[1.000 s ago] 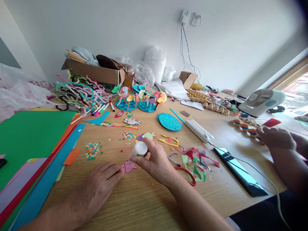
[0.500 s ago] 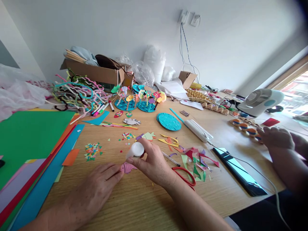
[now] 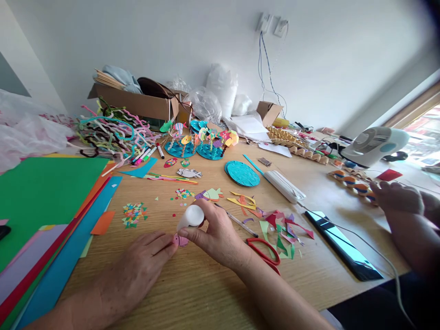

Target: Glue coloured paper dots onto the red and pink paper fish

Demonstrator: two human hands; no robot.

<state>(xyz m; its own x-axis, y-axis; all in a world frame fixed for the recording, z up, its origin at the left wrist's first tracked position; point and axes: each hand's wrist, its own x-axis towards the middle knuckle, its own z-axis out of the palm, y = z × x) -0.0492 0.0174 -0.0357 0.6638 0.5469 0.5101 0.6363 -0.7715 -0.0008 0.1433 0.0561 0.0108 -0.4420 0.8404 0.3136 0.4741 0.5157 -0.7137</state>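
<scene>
A small pink paper fish [image 3: 181, 240] lies on the wooden table, its nose under the fingertips of my left hand [image 3: 147, 256], which pins it there with fingers together. My right hand [image 3: 218, 233] is wrapped round a white glue bottle [image 3: 190, 217], tipped bottom-up over the fish. The bottle and fingers cover the fish's tail, and the nozzle is hidden. Just beyond are a pale green paper fish [image 3: 213, 195] and a purple one [image 3: 200, 195], partly hidden. Red-handled scissors [image 3: 264, 252] and a pen [image 3: 240, 222] lie beside my right forearm.
Coloured paper sheets [image 3: 51, 197] are stacked at left, near confetti scraps [image 3: 134, 214]. Blue discs [image 3: 242, 173], paper offcuts [image 3: 283, 233], a phone [image 3: 342, 243] with a cable across it, and a fan [image 3: 376, 145] stand rightward. Another person's hand [image 3: 397, 198] is at far right.
My right hand has moved the glue bottle slightly left along the fish, from near its tail toward its head. More of the pen shows. My left hand stays put.
</scene>
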